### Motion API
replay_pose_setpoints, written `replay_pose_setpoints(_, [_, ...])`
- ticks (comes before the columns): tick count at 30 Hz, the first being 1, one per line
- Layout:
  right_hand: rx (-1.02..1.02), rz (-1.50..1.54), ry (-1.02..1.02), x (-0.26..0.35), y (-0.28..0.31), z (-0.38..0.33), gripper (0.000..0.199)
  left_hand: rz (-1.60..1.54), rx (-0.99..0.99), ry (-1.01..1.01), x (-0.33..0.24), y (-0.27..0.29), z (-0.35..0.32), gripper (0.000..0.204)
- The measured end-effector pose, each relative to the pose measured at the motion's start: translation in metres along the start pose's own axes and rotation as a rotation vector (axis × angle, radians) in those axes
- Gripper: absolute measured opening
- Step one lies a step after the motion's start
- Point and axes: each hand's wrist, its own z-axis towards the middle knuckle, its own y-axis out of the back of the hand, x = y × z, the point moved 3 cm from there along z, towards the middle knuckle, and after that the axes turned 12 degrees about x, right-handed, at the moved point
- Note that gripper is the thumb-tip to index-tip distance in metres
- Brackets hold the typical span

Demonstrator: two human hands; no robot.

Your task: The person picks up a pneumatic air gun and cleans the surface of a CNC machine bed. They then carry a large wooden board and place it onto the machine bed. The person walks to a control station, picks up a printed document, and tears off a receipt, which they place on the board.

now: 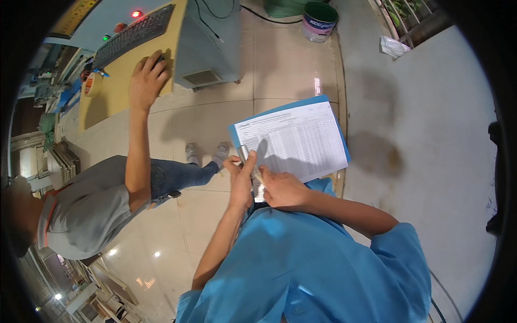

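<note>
Hands (283, 189) at clipboard (307, 104) edge; tiled floor (283, 70) beyond.

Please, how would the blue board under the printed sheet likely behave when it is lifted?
The blue board would probably stay stiff, since it shows no visible sag or crease. The printed sheet is likely floppier and might flutter at its right edge, where no clip shows.

It's bright where I stand, with white glints on the floor tiles (172, 234) at eight o'clock, a red lamp (137, 13) glowing at eleven, and soft shadows on the printed sheet (301, 132) and the wall (447, 134) at three. Straight edges bow toward black margins.
</note>
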Motion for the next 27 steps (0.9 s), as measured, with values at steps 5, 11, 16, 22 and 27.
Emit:
replay_pose_setpoints(5, [-0.019,-0.046,0.06,0.001,-0.004,-0.002,0.049,0.493,0.087,-0.039,-0.013,0.01,0.015,0.056])
replay_pose_setpoints(11, [0.023,-0.067,0.066,-0.004,-0.004,-0.004,0.034,0.787,0.115,-0.093,-0.017,0.011,0.013,0.063])
replay_pose_setpoints(16, [0.055,0.197,0.041,-0.023,-0.011,-0.005,0.032,0.516,0.123,-0.007,0.008,0.021,0.017,0.051])
replay_pose_setpoints(22, [-0.061,0.472,0.094,-0.032,0.002,-0.004,0.049,0.296,0.096,-0.174,0.006,0.02,0.023,0.044])
replay_pose_setpoints(27, [-0.033,0.633,0.162,-0.018,0.03,-0.019,0.037,0.358,0.187,-0.265,-0.03,0.009,0.037,0.048])
